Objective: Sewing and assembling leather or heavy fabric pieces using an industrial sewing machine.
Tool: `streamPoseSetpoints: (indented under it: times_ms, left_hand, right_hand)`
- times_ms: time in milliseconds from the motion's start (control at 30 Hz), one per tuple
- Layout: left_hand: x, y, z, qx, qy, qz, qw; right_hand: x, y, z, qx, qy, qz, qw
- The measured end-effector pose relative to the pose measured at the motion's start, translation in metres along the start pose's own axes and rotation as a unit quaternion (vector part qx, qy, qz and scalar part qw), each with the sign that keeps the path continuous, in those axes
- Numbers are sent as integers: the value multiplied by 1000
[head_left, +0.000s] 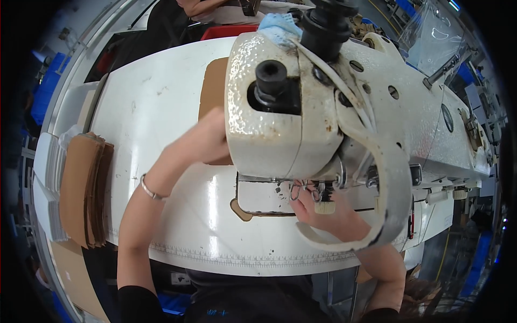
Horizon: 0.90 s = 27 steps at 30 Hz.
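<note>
A white sewing machine (269, 140) covers much of the view, its head hanging over the middle of the white table. My left hand (211, 135) rests at a flat brown panel (211, 89), with its fingers hidden behind the machine head. My right hand (326, 215) is under the machine arm, close to the needle area and a small light-bristled brush (325, 208). Thread guides and the curved white lever partly cover it, so its grip does not show. A small brown tab (240, 210) lies by the corner of the machine's bed plate (258, 198).
A stack of brown panels (81, 188) stands at the table's left edge, beside a pile of white sheets (48, 183). A printed ruler scale (215, 257) runs along the near edge of the table (145, 97). Beyond the far edge are a red bin (226, 31) and another person's arm (199, 7).
</note>
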<state>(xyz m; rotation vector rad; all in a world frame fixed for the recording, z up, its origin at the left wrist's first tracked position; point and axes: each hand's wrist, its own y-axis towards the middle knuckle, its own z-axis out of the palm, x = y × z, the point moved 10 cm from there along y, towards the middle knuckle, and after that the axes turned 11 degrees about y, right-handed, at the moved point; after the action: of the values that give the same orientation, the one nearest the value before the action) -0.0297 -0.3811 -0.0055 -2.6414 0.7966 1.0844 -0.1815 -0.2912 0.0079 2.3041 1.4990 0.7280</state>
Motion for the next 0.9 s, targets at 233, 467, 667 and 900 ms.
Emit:
streamPoseSetpoints:
  times_ms: [233,467,667,900]
  left_hand:
    - [2,-55,-35,-192,445,-70,872]
    - [-66,-171,16,-140,469,-172,855]
    - [-28,-163,-14,-131,345,-149,918]
    - [-43,-153,-9,-158,402,-101,896]
  right_hand:
    - [-10,-5,-9,-16,123,63,990]
    - [7,3,5,84,-36,-17,996]
    - [53,-8,-12,24,152,-48,987]
    - [75,-26,-2,89,92,-55,990]
